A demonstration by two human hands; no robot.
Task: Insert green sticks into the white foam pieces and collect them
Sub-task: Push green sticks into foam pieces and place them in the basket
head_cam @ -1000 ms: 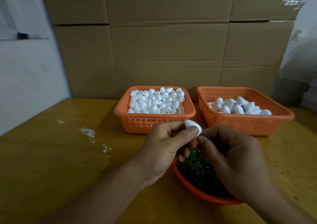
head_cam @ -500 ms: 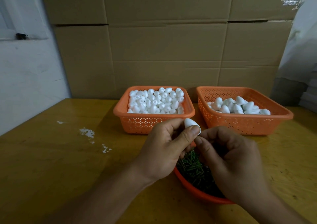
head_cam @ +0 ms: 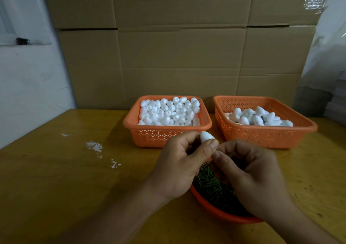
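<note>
Cardboard boxes [head_cam: 177,56] wall off the back of a yellow wooden table [head_cam: 56,178] that carries white flecks at its left. Left of centre stands an orange basket [head_cam: 164,137] heaped with plain foam pieces [head_cam: 168,111]. Just in front, the left hand [head_cam: 179,163] pinches one white foam piece [head_cam: 206,137] between thumb and fingers. Its thumb touches the right hand [head_cam: 250,176], whose fingers are curled; what they hold is hidden. Below both, an orange bowl [head_cam: 215,209] holds green sticks [head_cam: 209,184]. Farther right, a second basket [head_cam: 265,135] holds foam pieces with sticks.
</note>
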